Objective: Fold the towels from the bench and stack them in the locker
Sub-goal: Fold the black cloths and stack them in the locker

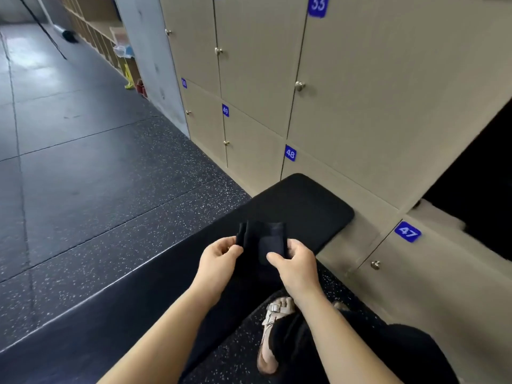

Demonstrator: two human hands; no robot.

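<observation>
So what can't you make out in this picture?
In the head view:
the dark towel: folds and lower edge merge with the black bench.
the dark locker opening: contents lost in shadow, cut off by the right edge.
the right hand: fingers hidden behind the towel.

Free room lies over the far end of the black bench [304,203], bare to its rounded edge, which stops just beside the closed door of locker 48 [346,184]. To the right, a dark open locker [482,189] gapes above closed locker 47 [443,286], whose knob [375,264] juts out. The left hand [219,259] and right hand [293,261], gripping a dark towel [263,239], fill the space over the bench's middle. Speckled floor [110,203] lies open along the bench's left edge.
</observation>
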